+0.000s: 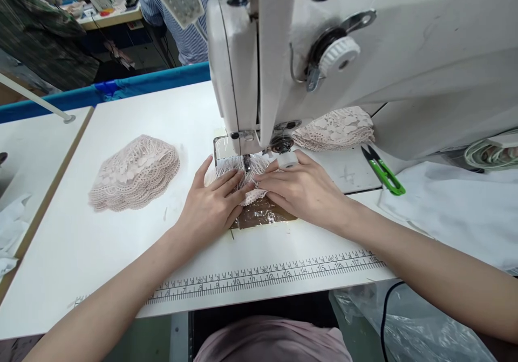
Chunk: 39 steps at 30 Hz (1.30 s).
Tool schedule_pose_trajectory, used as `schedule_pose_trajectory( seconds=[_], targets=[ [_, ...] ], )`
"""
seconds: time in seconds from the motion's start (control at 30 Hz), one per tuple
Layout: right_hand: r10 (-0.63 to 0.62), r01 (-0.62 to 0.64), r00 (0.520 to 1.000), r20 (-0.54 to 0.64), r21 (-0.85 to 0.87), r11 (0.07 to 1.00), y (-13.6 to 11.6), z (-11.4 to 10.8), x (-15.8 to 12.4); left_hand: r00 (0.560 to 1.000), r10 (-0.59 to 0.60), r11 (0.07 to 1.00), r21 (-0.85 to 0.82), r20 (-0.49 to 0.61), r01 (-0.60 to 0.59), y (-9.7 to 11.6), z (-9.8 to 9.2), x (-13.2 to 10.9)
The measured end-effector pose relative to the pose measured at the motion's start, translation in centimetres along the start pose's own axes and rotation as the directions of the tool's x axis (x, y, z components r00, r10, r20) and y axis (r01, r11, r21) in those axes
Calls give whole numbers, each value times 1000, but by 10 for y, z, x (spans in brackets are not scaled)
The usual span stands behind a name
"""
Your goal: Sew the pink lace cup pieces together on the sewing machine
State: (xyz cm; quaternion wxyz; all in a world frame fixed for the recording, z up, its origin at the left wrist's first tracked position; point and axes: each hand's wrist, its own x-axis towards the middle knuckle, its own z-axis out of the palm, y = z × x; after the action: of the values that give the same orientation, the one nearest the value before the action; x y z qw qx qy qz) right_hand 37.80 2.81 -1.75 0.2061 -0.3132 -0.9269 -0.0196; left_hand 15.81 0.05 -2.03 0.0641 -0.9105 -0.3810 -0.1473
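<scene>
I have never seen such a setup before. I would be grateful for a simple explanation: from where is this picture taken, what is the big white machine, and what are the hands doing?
The camera sits on the person's head and looks forward and down, so you see both bare arms from above. The big white machine is a sewing machine. The left hand and right hand rest on a lace piece under its needle area; the fingers hide part of it. On the white table, a lace stack lies to the left, and another pile lies behind the right hand. Farther right are green-handled snips and white cloth. Ruler marks run along the near edge.
</scene>
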Motion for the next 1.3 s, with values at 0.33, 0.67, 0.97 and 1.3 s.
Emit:
schedule_pose_trajectory(
  seconds=[0.33,0.67,0.97,1.3],
  targets=[
    [-1,1,1000,-1,-100,995,7,9,5,1000,-28,999,45,11,27,-10,6,7],
    [-20,9,981,-193,-57,998,6,18,3,986,-165,966,-200,4,162,-7,7,9],
    [173,-149,949,-262,109,983,6,22,6,897,-401,695,-576,187,430,-11,0,17],
    [146,-105,973,-179,221,970,3,14,3,954,-276,828,-476,115,297,-7,1,9]
  ],
)
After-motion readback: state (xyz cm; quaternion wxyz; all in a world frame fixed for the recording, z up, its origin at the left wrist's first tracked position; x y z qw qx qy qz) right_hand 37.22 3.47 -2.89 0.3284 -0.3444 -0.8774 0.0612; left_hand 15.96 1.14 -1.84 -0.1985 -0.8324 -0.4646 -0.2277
